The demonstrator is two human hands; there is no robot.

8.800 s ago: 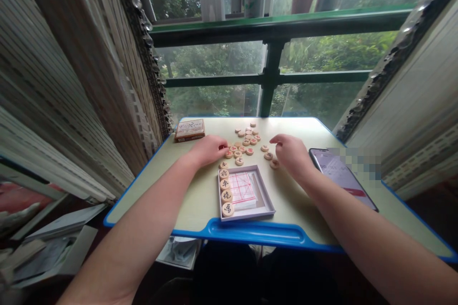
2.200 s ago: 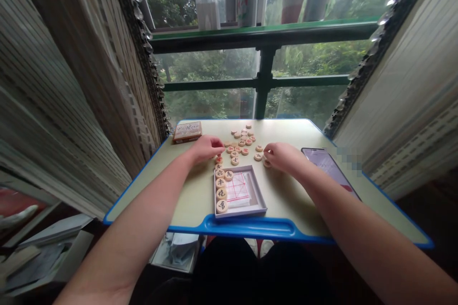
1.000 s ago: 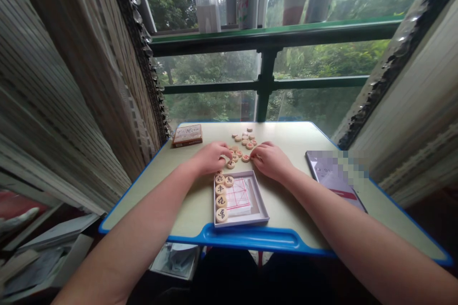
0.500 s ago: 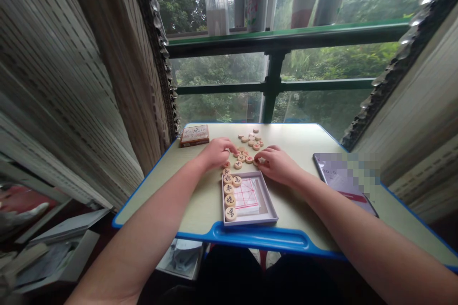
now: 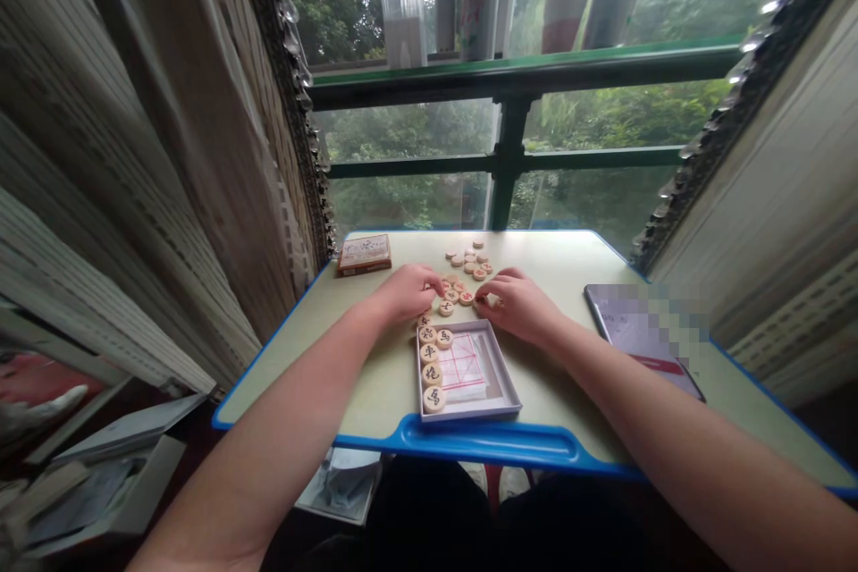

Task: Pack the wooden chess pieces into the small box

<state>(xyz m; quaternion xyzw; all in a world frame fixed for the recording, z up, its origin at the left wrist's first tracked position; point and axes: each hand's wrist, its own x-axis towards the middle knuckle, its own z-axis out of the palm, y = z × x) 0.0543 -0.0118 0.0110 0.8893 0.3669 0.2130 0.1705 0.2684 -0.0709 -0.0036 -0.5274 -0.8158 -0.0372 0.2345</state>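
Observation:
My left hand (image 5: 406, 293) lies curled over the near edge of a cluster of round wooden Chinese chess pieces (image 5: 464, 273), and my right hand (image 5: 519, 306) has its fingertips on the pieces at the cluster's right side. Whether either hand holds a piece is hidden by the fingers. Black-lettered pieces (image 5: 429, 366) stand in a column along the left inside of a shallow grey box tray (image 5: 500, 375), just below my left hand. A folded paper board with red lines (image 5: 462, 368) lies in the tray.
A small printed box (image 5: 364, 255) lies at the table's far left. A phone (image 5: 643, 331), partly pixelated, lies to the right. The table has a blue rim (image 5: 483, 440). Bamboo blinds flank the green-framed window, with cans on its sill.
My hands have drawn together over the pieces. The loose pieces on the right have been gathered inward, and one more piece now sits beside the top of the column.

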